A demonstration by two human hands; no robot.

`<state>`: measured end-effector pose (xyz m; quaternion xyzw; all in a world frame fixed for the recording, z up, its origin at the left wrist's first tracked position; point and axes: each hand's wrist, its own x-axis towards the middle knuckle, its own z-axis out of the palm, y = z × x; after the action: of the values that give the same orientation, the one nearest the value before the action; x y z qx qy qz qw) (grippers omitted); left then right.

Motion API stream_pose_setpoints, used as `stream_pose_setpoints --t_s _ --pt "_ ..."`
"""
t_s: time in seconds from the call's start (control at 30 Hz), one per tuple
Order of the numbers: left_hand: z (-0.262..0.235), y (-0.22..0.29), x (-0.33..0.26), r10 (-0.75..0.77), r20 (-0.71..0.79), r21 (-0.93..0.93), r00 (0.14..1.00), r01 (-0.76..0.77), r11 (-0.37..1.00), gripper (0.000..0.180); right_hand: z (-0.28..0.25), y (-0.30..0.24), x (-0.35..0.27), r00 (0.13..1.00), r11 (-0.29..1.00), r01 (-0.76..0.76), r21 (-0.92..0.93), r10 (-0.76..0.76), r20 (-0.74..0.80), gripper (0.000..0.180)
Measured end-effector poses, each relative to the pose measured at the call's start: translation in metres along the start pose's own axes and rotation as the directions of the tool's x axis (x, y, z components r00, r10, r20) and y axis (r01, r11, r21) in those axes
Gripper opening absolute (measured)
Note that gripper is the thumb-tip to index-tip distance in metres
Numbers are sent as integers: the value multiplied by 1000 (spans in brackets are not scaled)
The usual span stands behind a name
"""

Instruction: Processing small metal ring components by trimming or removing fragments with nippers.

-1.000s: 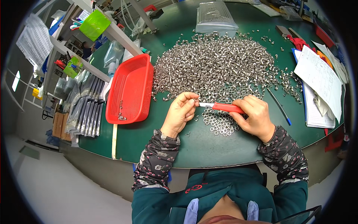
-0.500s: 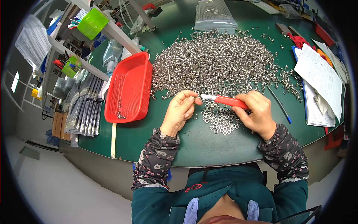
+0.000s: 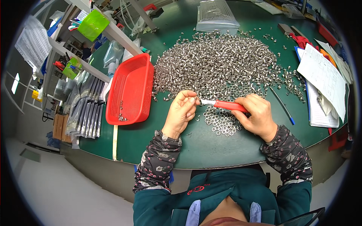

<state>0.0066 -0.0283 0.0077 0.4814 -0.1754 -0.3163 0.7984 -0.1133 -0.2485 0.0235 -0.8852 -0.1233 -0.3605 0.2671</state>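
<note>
Currently a small metal ring (image 3: 196,99) is pinched in the left hand (image 3: 182,113), just before the ring pile (image 3: 222,67) on the tabletop (image 3: 211,147); a red-handled tool (image 3: 223,105) is gripped by the right hand (image 3: 257,115). Its tip should be kept steady against the ring.

We see a green table (image 3: 211,147) from above. Our left hand (image 3: 181,113) pinches a small metal ring (image 3: 196,99) at the tip of a red-handled tool (image 3: 222,105), which our right hand (image 3: 258,116) grips by the handle. Just below the tool lies a small cluster of rings (image 3: 222,122); behind it spreads a large heap of metal rings (image 3: 222,66). A red mesh tray (image 3: 130,90) sits left of the heap, holding a few pieces. Papers (image 3: 322,79) and a blue pen (image 3: 281,105) lie to the right.
</note>
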Motion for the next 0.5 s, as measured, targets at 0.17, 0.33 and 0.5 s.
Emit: stream_pose_setpoints --t_s 0.17,0.33,0.5 --pt "-2 -3 0 -2 26 -22 1000 3 1000 14 0 -1 0 1000 1000 -12 10 12 20 22" --pt "-2 -3 0 -23 21 -35 1000 24 999 14 1 0 -1 999 1000 -19 12 18 34 22" --pt "-6 -4 0 -48 63 -65 997 52 997 15 2 0 -1 999 1000 -13 16 12 34 22"
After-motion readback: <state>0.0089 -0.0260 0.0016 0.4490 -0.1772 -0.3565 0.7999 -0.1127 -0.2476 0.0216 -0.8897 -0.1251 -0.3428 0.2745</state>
